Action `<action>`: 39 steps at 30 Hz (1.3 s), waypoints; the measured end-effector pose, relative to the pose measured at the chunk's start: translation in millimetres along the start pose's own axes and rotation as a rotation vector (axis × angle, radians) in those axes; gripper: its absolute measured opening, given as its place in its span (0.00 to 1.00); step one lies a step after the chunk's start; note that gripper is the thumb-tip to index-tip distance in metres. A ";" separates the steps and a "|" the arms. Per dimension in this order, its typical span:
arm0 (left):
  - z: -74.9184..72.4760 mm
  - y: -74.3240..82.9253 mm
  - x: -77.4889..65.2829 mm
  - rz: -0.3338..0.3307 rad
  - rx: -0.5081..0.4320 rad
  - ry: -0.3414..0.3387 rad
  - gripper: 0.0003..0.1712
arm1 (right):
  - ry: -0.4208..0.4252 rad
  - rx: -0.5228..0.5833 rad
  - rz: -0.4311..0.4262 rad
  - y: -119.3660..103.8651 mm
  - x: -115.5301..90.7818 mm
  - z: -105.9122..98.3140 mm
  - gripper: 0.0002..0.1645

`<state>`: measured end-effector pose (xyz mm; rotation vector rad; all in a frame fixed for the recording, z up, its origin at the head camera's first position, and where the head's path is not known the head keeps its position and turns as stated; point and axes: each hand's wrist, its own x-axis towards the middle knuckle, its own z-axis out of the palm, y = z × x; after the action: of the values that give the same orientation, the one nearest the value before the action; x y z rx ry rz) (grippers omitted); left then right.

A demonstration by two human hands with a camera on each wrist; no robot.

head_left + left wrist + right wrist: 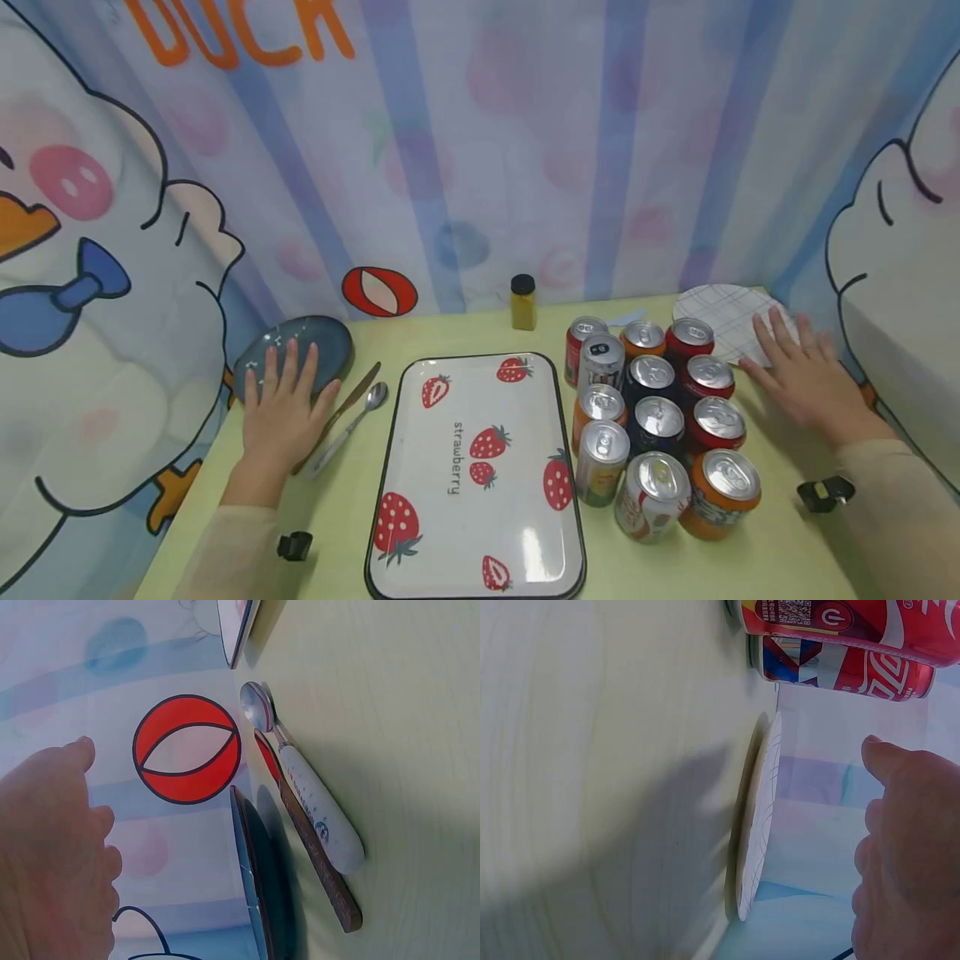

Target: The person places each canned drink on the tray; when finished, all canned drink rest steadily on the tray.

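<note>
My left hand [283, 417], fingers spread and straight, hovers over the near side of a dark blue plate [330, 337] at the left. In the left wrist view a gap shows between that hand and the plate [259, 892]. Beside it lie a knife [358, 392] with a brown handle and a spoon [367, 408] with a white handle [322, 810]. My right hand [810, 375] is also spread flat, above the near right part of a white, line-patterned round plate [712, 304]. Neither hand holds anything. Several drink cans [660, 417] stand grouped left of the right hand.
A white strawberry-print tray [435, 533] with a dark rim lies mid-table. Behind it stands a small yellow bottle [523, 308] with a black cap. Printed fabric walls [487, 167] enclose the table's back and sides. The cans stand close along the tray's right edge.
</note>
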<state>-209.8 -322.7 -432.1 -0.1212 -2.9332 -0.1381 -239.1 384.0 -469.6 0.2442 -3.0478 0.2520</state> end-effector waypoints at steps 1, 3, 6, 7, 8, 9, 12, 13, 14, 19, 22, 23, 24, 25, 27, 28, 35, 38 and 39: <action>-0.6 0.2 -0.7 -0.001 0.002 -0.002 0.45 | 0.004 -0.002 -0.003 0.0 -0.4 -0.2 0.48; -1.3 0.0 -1.6 -0.003 -0.003 -0.008 0.45 | 0.015 -0.011 -0.004 -0.3 -1.7 -0.8 0.48; -2.8 -0.1 -3.5 -0.005 -0.005 -0.013 0.46 | 0.045 -0.026 -0.009 -0.8 -4.2 -2.0 0.47; -3.4 -0.3 -4.3 -0.007 -0.005 -0.013 0.46 | 0.056 -0.032 -0.011 -0.7 -4.7 -2.6 0.47; -3.8 -0.6 -4.8 -0.007 -0.006 -0.012 0.46 | 0.065 -0.037 -0.013 -1.0 -5.2 -3.4 0.47; -4.5 -0.4 -5.3 -0.007 -0.003 -0.009 0.46 | 0.071 -0.042 -0.017 -0.9 -5.4 -4.0 0.46; -3.4 0.8 -5.8 -0.005 0.003 -0.014 0.47 | 0.077 -0.055 -0.026 -0.2 -7.1 -5.1 0.46; -2.8 1.6 -5.7 -0.001 0.004 -0.018 0.47 | 0.079 -0.056 -0.027 -0.3 -7.9 -5.6 0.46; -2.3 2.9 -5.7 0.005 0.007 -0.022 0.47 | 0.083 -0.058 -0.029 -0.7 -9.0 -6.1 0.46; 2.8 9.0 -6.5 0.053 0.014 -0.009 0.48 | 0.134 -0.042 -0.046 -10.4 -15.7 -13.8 0.46; 4.4 13.4 -11.2 0.089 0.008 0.009 0.48 | 0.170 -0.013 -0.079 -23.5 -21.9 -24.7 0.46; 4.5 15.1 -13.5 0.103 -0.003 0.012 0.47 | 0.178 0.001 -0.094 -28.8 -24.4 -29.3 0.46; 5.0 16.6 -15.9 0.120 -0.019 0.011 0.46 | 0.184 0.009 -0.103 -35.2 -26.9 -33.7 0.46; 6.0 18.0 -18.3 0.135 -0.039 0.005 0.45 | 0.190 0.018 -0.112 -41.8 -29.6 -37.6 0.46; 8.4 20.4 -23.1 0.167 -0.097 -0.013 0.43 | 0.205 0.031 -0.130 -55.6 -34.3 -44.8 0.46; 9.7 21.5 -25.6 0.183 -0.129 -0.028 0.42 | 0.216 0.041 -0.144 -62.5 -36.5 -47.5 0.45; 17.2 27.6 -41.2 0.278 -0.274 -0.192 0.34 | 0.340 0.190 -0.313 -114.3 -49.2 -59.3 0.36; 20.3 28.2 -45.2 0.315 -0.291 -0.228 0.31 | 0.371 0.224 -0.392 -133.1 -53.3 -60.9 0.36; 21.5 28.4 -46.0 0.319 -0.293 -0.237 0.30 | 0.375 0.228 -0.418 -138.7 -54.2 -61.0 0.37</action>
<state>-166.5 -295.7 -460.1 -0.6879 -3.0532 -0.5359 -159.2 267.4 -392.5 0.7420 -2.5231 0.5422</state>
